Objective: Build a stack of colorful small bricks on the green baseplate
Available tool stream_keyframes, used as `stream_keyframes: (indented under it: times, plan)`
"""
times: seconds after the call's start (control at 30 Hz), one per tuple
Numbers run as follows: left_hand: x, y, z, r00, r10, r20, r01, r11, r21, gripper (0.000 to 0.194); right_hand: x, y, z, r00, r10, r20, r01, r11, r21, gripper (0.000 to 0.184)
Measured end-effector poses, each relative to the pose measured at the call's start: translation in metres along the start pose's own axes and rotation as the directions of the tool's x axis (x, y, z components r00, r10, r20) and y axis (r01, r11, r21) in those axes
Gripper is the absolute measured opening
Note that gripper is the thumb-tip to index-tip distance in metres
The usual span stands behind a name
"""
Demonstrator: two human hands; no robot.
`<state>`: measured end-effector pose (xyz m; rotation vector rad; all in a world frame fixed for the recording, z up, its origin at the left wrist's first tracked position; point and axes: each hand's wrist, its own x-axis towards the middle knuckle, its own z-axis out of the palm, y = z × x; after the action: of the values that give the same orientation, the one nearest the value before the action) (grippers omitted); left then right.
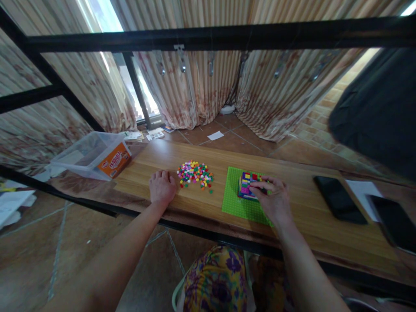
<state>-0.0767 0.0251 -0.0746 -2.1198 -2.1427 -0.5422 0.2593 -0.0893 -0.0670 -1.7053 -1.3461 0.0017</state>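
Note:
A block of stacked, many-coloured toy bricks (246,187) stands on a green studded baseplate (232,197). My right hand (274,199) reaches over the block's right side, thumb and fingers pinched together at its top. Whatever lies between those fingertips is too small and covered to name. To the left, a loose heap of tiny coloured bricks (195,172) is spread on the wooden board (195,203). Beside that heap my left hand (162,187) rests palm down on the board, its fingers curled in, with no object showing in them.
A clear plastic bin (87,156) with an orange label stands at the board's left end. Right of the baseplate lie a black phone (339,199), white paper (364,195) and another dark device (393,223). A black metal bar (208,39) crosses above; curtains hang behind.

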Motion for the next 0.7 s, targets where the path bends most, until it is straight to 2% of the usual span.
stream_keyframes:
  times: [0.17, 0.33, 0.47, 0.7]
  plan:
    - [0.000, 0.000, 0.000, 1.000, -0.005, 0.000, 0.005, 1.000, 0.007, 0.039, -0.001, -0.002, 0.001, 0.999, 0.048, -0.013, -0.047, 0.998, 0.038, 0.023]
    - [0.000, 0.000, 0.000, 1.000, -0.011, 0.004, 0.011, 1.000, 0.005, 0.039, 0.002, -0.001, -0.005, 0.995, 0.098, 0.031, -0.101, 0.991, 0.085, 0.027]
    - [-0.001, 0.000, 0.001, 1.000, -0.015, -0.008, 0.015, 1.000, 0.010, 0.038, 0.004, 0.001, -0.007, 0.988, 0.156, -0.011, -0.152, 0.977, 0.151, 0.032]
    - [-0.001, 0.000, 0.002, 1.000, -0.018, -0.009, 0.018, 1.000, 0.006, 0.039, 0.002, -0.002, 0.005, 0.984, 0.181, -0.007, -0.179, 0.980, 0.090, 0.039]
